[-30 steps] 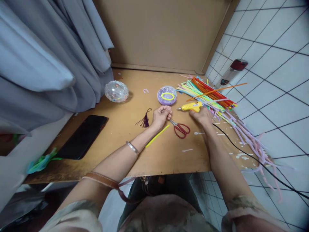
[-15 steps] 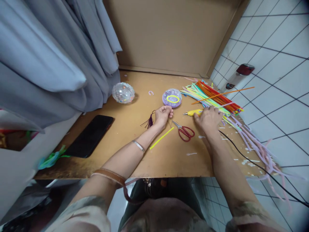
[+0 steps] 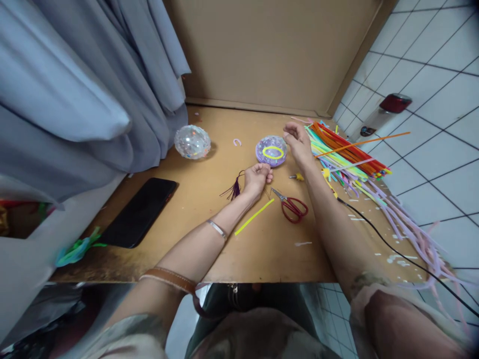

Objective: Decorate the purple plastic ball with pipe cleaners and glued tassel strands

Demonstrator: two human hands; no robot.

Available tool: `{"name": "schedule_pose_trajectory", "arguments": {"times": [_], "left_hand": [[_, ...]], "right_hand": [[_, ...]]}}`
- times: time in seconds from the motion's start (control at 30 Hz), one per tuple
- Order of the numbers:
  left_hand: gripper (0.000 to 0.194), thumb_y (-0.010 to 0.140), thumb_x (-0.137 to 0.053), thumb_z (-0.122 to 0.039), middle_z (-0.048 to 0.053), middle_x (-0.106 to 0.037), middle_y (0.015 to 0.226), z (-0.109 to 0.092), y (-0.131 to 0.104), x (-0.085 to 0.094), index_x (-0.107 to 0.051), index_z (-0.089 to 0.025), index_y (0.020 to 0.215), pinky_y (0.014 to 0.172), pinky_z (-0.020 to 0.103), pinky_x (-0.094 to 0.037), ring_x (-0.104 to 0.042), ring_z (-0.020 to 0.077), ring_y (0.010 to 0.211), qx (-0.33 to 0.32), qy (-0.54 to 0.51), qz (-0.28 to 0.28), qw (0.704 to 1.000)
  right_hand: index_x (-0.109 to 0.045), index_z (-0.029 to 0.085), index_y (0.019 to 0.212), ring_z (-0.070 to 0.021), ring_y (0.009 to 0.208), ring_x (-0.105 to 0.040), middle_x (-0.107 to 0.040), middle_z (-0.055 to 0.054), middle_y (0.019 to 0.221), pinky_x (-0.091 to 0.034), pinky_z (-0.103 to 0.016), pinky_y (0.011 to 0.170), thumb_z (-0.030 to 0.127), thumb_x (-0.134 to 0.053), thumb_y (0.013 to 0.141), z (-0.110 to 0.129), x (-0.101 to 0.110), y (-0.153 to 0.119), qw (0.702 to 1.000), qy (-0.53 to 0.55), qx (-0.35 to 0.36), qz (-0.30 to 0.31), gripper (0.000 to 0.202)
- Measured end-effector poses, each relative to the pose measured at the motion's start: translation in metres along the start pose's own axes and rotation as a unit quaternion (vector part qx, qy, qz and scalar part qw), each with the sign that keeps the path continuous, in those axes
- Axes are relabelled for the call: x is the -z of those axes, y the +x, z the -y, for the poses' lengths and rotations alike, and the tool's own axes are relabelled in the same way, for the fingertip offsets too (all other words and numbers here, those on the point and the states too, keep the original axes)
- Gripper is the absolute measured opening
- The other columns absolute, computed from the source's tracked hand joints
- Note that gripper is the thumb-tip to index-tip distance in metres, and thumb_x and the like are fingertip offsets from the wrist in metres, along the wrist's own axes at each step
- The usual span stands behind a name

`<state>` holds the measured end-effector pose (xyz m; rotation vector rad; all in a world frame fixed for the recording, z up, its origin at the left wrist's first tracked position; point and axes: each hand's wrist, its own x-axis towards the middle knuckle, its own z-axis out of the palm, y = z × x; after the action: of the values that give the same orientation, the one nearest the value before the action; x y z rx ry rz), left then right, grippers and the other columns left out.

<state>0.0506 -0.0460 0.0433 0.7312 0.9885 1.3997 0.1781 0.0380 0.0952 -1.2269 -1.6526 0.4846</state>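
Note:
A purple, clear-topped dome [image 3: 276, 143] with a yellow ring [image 3: 273, 152] on it rests on the table. Against its near edge, my left hand [image 3: 258, 179] has its fingers pinched together; a dark tassel [image 3: 235, 189] hangs out beside it, and its thread runs toward the fingers. My right hand [image 3: 299, 142] is at the dome's right side with curled fingers, and what they hold, if anything, is too small to tell. Beneath my right forearm lies a yellow glue gun [image 3: 298, 177], partly hidden. Red-handled scissors [image 3: 294, 208] and a yellow strip [image 3: 254, 217] lie nearer me.
Coloured pipe cleaners [image 3: 348, 149] are heaped at the right, near a clear bottle [image 3: 385, 117] with a red cap. A clear ball [image 3: 192, 142] stands at the left, behind a black phone [image 3: 138, 213]. A cable [image 3: 374, 229] crosses the right side.
My right hand has let go of the glue gun and moved up and left to the dome's side. My left hand stays pinched at the dome's near edge.

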Motion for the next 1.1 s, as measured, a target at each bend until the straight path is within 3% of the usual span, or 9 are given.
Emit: {"name": "schedule_pose_trajectory", "arguments": {"times": [0.33,0.83,0.97,1.1], "left_hand": [[0.019,0.086,-0.063,-0.005,-0.003,-0.059,0.059,-0.001,0.004,-0.003,-0.059,-0.014,0.070,0.052,0.019,-0.041,-0.048,0.0041,0.046,0.026,0.006,-0.016,1.000],[0.018,0.084,-0.066,-0.006,-0.003,-0.060,0.059,-0.004,0.006,-0.004,-0.059,-0.014,0.069,0.052,0.020,-0.043,-0.049,0.0043,0.045,0.026,0.005,-0.021,0.999],[0.018,0.087,-0.060,-0.004,-0.004,-0.059,0.057,-0.004,0.005,-0.004,-0.059,-0.013,0.072,0.050,0.018,-0.040,-0.049,0.0033,0.044,0.028,0.004,-0.025,0.999],[0.020,0.090,-0.058,-0.005,-0.004,-0.059,0.057,-0.005,0.005,-0.005,-0.059,-0.013,0.071,0.048,0.018,-0.038,-0.048,0.0029,0.043,0.026,0.001,-0.023,0.999]], "right_hand": [[-0.059,0.022,0.125,-0.0267,0.130,-0.057,-0.064,-0.012,0.133,-0.045,-0.048,0.113,0.059,-0.065,0.083,-0.018,-0.014,-0.002,0.998,0.003,0.003,0.059,0.056],[-0.057,0.021,0.127,-0.0273,0.134,-0.056,-0.063,-0.013,0.138,-0.044,-0.049,0.115,0.055,-0.067,0.085,-0.011,-0.012,-0.007,0.998,-0.014,0.008,0.067,0.055],[-0.056,0.021,0.128,-0.0279,0.134,-0.056,-0.063,-0.013,0.138,-0.043,-0.050,0.116,0.053,-0.068,0.084,-0.018,-0.011,-0.003,0.997,-0.009,0.020,0.073,0.056],[-0.057,0.021,0.126,-0.0307,0.131,-0.058,-0.065,-0.013,0.133,-0.042,-0.053,0.117,0.049,-0.078,0.075,-0.032,-0.013,0.004,0.996,0.005,0.044,0.074,0.061]]}}
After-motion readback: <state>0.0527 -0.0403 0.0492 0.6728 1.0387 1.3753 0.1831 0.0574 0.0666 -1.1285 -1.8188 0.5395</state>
